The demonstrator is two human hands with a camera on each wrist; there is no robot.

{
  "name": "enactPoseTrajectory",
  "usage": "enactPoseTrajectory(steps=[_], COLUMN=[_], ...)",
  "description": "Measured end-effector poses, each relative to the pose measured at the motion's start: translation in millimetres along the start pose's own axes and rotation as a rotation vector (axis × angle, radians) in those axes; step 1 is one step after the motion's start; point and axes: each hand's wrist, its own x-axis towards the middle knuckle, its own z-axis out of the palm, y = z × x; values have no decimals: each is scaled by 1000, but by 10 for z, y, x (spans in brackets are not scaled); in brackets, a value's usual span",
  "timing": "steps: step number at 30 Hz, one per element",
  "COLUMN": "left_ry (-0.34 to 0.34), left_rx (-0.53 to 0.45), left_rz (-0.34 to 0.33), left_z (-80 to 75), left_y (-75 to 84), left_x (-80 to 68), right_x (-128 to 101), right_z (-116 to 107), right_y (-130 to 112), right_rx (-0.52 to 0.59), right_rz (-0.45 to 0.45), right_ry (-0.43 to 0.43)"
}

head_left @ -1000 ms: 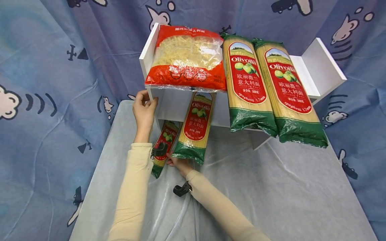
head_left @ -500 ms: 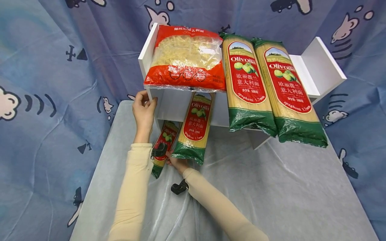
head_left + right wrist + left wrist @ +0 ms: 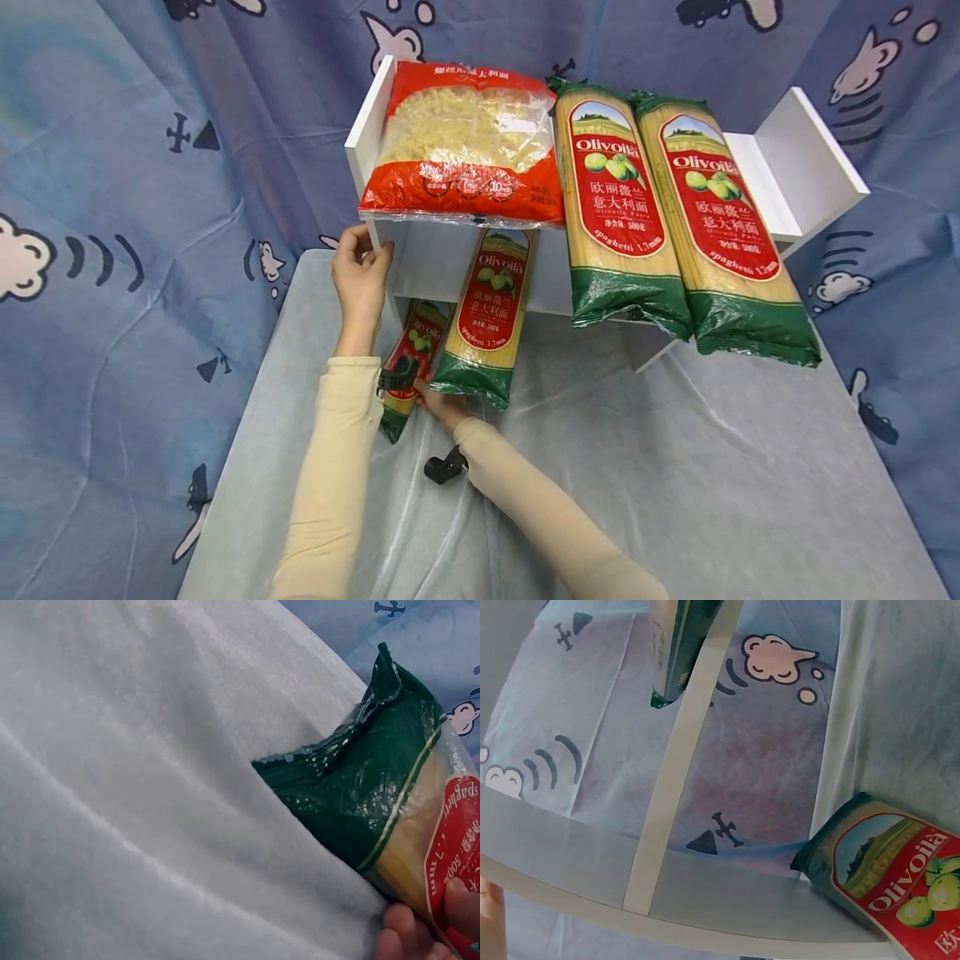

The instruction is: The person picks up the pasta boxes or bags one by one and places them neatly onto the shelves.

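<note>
Now right hand grips spaghetti pack low end; left hand clasps shelf edge.

The person wears a close-fitting, cream-coloured long-sleeved top, the sleeves reaching to both wrists. A small black camera mount is strapped at each wrist, just behind the bare left hand and right hand.
</note>
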Motion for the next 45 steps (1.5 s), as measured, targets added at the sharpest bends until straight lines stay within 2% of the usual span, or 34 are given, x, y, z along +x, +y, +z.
enactPoseTrajectory(steps=[1, 3, 4, 5, 8, 10, 12, 14, 16, 18, 21, 24, 25, 27, 29, 32, 34, 36, 40, 42, 45], left_ry=[2, 2, 1, -1, -3, -5, -6, -11, -17, -17, -12, 1, 5, 7, 3, -3, -1, -3, -17, -22, -17], left_rx=[1, 4, 7, 10, 10, 7, 4, 7, 11, 11, 14, 14, 16, 20, 23, 23, 22, 18, 32, 38, 40], left_rz=[2, 9, 12, 15, 16, 14, 10, 10, 11, 11, 11, 7, 7, 6, 5, 7, 10, 10, 6, 2, 7], left_z=[3, 7, 7, 8, 7, 5, 3, -2, -4, -4, -8, -12, -13, -14, -14, -12, -10, -8, -2, -1, -6], left_y=[4, 7, 7, 6, 0, -5, -7, -9, -7, -4, -1, -1, -3, 0, 3, 12, 13, 14, 16, 19, 20], left_x=[0, 0, -1, -1, -3, -3, -4, -2, 0, 5, 8, 12, 13, 11, 9, 6, 6, 5, -1, -4, -10], right_x=[193, 441, 369, 206, -410, -755, -1006, -1140, -1168, -1127, -1074, -1109, -1167, -1229, -1262, -1272, -1265, -1248, -1223, -1223, -1245], right_z=[82, 177, 137, 56, -238, -407, -548, -654, -746, -829, -934, -995, -1010, -1021, -1018, -1003, -1000, -1004, -1048, -1074, -1107], right_y=[359, 761, 643, 377, -696, -1279, -1687, -1826, -1741, -1527, -1323, -1385, -1511, -1636, -1716, -1786, -1816, -1812, -1764, -1733, -1692], right_rx=[3, -28, -26, -24, -35, -6, 56, 127, 202, 204, 112, -5, -64, -164, -260, -376, -381, -351, -107, 14, 52], right_rz=[-36, -42, -58, -93, -72, -38, 28, 37, 9, -42, -42, -50, -39, -80, -78, -8, 41, 93, 157, 146, 85], right_ry=[5, -7, -15, -20, -42, -70, -99, -115, -128, -152, -188, -224, -211, -200, -175, -148, -147, -163, -249, -292, -335])
